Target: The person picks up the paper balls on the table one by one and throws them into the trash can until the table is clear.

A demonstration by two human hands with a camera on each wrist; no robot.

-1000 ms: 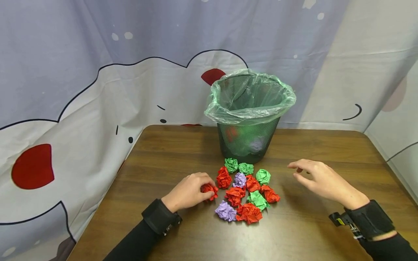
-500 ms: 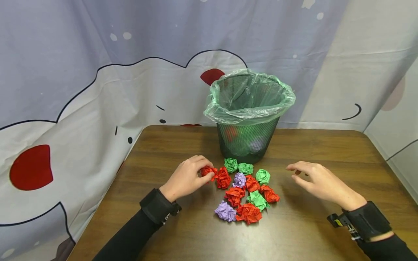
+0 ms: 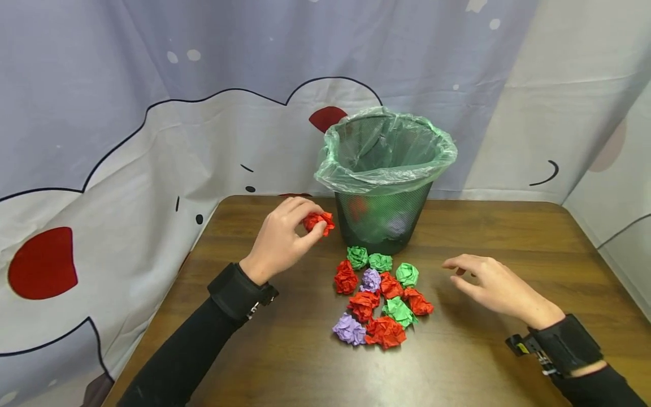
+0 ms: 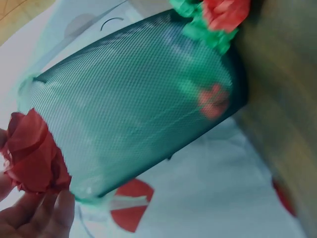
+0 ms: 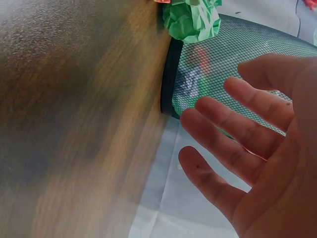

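Observation:
My left hand (image 3: 285, 234) pinches a crumpled red paper ball (image 3: 319, 223) between thumb and fingers, raised left of the mesh wastebasket (image 3: 381, 220). In the left wrist view the same red paper ball (image 4: 37, 153) shows at the left edge, in front of the basket's side. To the right of the paper pile, my right hand (image 3: 500, 288) hovers with relaxed fingers and holds nothing; the right wrist view shows its fingers (image 5: 213, 131) spread apart. A green plastic bag (image 3: 386, 180) lines the basket and folds over its rim. Red, green and purple paper shows dimly through the mesh.
In front of the basket, several crumpled balls lie close together on the wooden table (image 3: 285, 350): red ones (image 3: 385, 332), green ones (image 3: 407, 275) and purple ones (image 3: 349, 329). A patterned curtain (image 3: 213, 147) hangs behind the table.
My left hand has lifted the red paper ball from beside the pile, up and away to the left side of the basket. The right hand stays nearly still.

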